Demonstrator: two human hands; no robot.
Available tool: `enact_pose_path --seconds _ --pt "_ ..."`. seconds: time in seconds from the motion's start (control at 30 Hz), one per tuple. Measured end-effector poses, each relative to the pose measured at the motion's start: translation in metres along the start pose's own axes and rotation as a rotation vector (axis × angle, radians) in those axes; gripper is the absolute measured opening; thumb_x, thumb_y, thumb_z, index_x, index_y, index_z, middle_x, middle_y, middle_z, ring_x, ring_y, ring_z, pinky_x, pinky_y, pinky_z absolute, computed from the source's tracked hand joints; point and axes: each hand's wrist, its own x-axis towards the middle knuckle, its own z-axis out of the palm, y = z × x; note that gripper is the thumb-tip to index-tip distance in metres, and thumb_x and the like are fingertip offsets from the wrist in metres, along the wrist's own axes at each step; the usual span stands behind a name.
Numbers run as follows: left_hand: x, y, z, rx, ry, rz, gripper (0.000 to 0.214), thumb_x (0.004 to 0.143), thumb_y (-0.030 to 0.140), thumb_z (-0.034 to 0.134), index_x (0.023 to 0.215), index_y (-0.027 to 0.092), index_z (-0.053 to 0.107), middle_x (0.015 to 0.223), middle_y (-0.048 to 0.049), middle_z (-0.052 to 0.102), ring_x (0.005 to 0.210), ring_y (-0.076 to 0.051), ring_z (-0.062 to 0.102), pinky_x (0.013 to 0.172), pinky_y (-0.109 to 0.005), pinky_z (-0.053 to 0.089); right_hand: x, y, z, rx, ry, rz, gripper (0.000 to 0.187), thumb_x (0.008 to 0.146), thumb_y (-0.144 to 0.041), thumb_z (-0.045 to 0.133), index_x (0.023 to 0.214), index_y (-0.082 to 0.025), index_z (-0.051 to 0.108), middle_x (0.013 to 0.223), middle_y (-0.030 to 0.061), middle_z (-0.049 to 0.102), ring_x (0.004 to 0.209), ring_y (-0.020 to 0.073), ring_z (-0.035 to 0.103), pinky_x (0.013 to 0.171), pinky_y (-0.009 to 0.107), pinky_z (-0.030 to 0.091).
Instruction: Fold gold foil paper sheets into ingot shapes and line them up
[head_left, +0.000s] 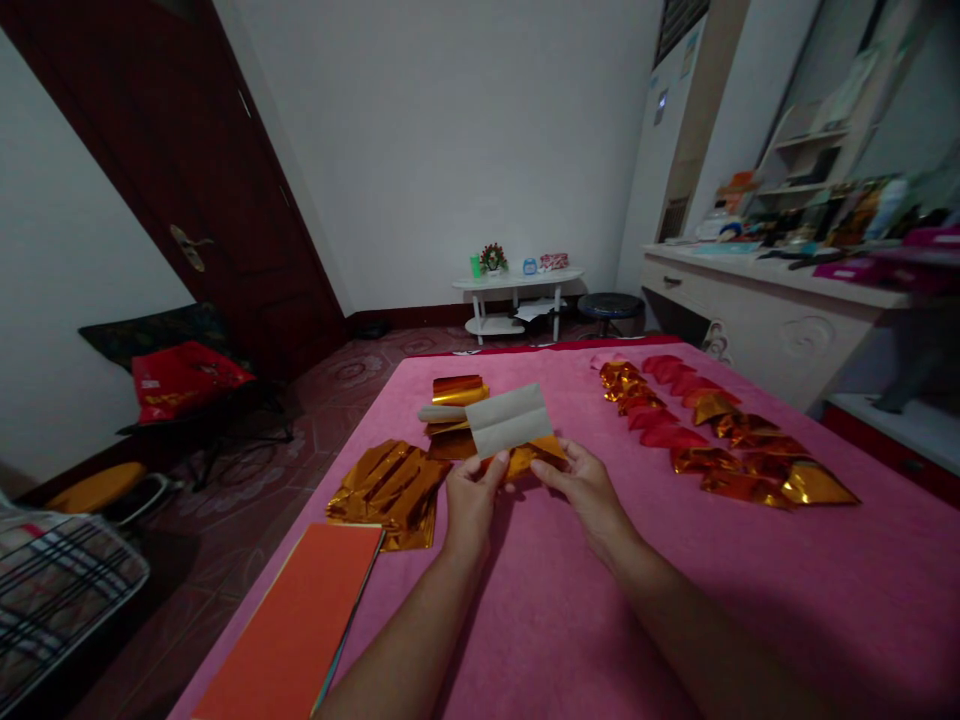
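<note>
A sheet of gold foil paper (510,420) with a grey back is held up above the pink cloth, its lower edge folded over to show gold. My left hand (474,490) pinches that fold on its left side, thumb on top. On the right side of the same fold, my right hand (581,485) has its thumb and fingers closed on the paper. Just behind lie a roll of gold foil (459,390) and some folded grey-and-gold sheets (448,440). To the left of my left hand is a pile of crumpled gold foil sheets (390,490).
Orange paper sheets (300,610) lie at the pink-covered surface's (540,620) left front. Rows of folded gold and red pieces (720,430) run along its right. A chair with a red bag (187,380) stands left, a white low table (517,283) behind, a dresser (757,300) right.
</note>
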Motion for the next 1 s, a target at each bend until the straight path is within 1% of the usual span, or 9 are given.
enact_pose_path --seconds 0.17,0.3,0.43,0.53,0.63,0.7,0.8,0.87,1.0 --pt "-0.005 -0.003 0.007 -0.049 -0.040 -0.009 0.031 0.064 0.038 0.077 0.079 0.011 0.073 0.066 -0.0022 0.067 0.049 -0.008 0.053 0.048 -0.020 0.043 -0.004 0.004 0.004 -0.010 0.025 0.029 0.028 0.067 -0.037 0.074 0.086 -0.018 0.066 0.075 0.0019 0.067 0.059 0.0138 0.054 0.053 0.025 0.038" --pt "-0.004 -0.006 0.005 -0.022 -0.030 0.013 0.028 0.065 0.037 0.077 0.071 0.010 0.071 0.059 0.0002 0.062 0.047 -0.006 0.049 0.048 -0.019 0.040 -0.004 0.002 0.004 -0.004 0.063 0.013 0.025 0.065 -0.038 0.075 0.075 -0.018 0.066 0.063 -0.0014 0.061 0.052 0.0115 0.047 0.050 0.024 0.033" --pt "-0.002 -0.005 0.002 -0.007 0.024 0.029 0.029 0.063 0.037 0.077 0.071 0.010 0.072 0.056 0.0006 0.061 0.046 -0.007 0.047 0.047 -0.019 0.038 -0.002 0.004 -0.004 -0.062 0.111 -0.022 0.030 0.072 -0.044 0.070 0.063 -0.016 0.063 0.052 -0.0022 0.053 0.049 0.0099 0.042 0.048 0.024 0.028" --pt "-0.002 -0.004 0.002 0.002 0.037 0.029 0.029 0.062 0.037 0.077 0.073 0.010 0.073 0.058 -0.0007 0.064 0.046 -0.007 0.047 0.047 -0.020 0.038 0.000 0.006 -0.011 -0.061 0.139 -0.046 0.033 0.075 -0.044 0.066 0.061 -0.015 0.063 0.052 -0.0011 0.054 0.049 0.0097 0.043 0.049 0.024 0.028" --pt "-0.002 -0.005 0.001 0.007 0.026 0.033 0.028 0.063 0.036 0.076 0.073 0.010 0.073 0.061 -0.0015 0.065 0.047 -0.007 0.048 0.047 -0.019 0.037 0.000 0.007 -0.014 -0.027 0.165 -0.014 0.032 0.076 -0.044 0.065 0.062 -0.015 0.064 0.051 -0.0008 0.054 0.049 0.0104 0.045 0.049 0.024 0.030" --pt "-0.002 -0.006 0.001 0.019 0.017 0.025 0.028 0.064 0.036 0.076 0.075 0.010 0.073 0.061 -0.0018 0.065 0.048 -0.007 0.048 0.047 -0.019 0.037 0.000 0.006 -0.013 -0.001 0.143 -0.008 0.029 0.076 -0.043 0.066 0.065 -0.016 0.065 0.054 -0.0003 0.057 0.050 0.0107 0.046 0.050 0.024 0.032" --pt "-0.002 -0.007 0.000 0.038 -0.032 -0.004 0.030 0.063 0.036 0.076 0.076 0.009 0.073 0.064 -0.0034 0.066 0.049 -0.008 0.048 0.048 -0.020 0.037 0.000 0.003 -0.009 0.060 0.054 -0.039 0.025 0.071 -0.040 0.072 0.080 -0.017 0.068 0.071 0.0019 0.067 0.059 0.0129 0.055 0.059 0.025 0.043" --pt "-0.002 -0.008 0.000 0.049 -0.075 -0.015 0.030 0.064 0.037 0.075 0.074 0.009 0.072 0.062 -0.0032 0.065 0.050 -0.009 0.049 0.049 -0.020 0.037 0.000 0.001 -0.007 0.090 0.024 -0.044 0.030 0.067 -0.038 0.076 0.088 -0.018 0.069 0.082 0.0038 0.070 0.067 0.0157 0.061 0.069 0.029 0.047" --pt "0.001 -0.011 -0.001 0.102 -0.110 0.022 0.029 0.064 0.038 0.075 0.072 0.010 0.072 0.059 -0.0006 0.062 0.052 -0.010 0.049 0.053 -0.021 0.037 0.001 0.000 -0.009 0.091 0.045 -0.014 0.032 0.063 -0.039 0.079 0.085 -0.017 0.072 0.082 0.0056 0.072 0.070 0.0192 0.065 0.073 0.032 0.049"
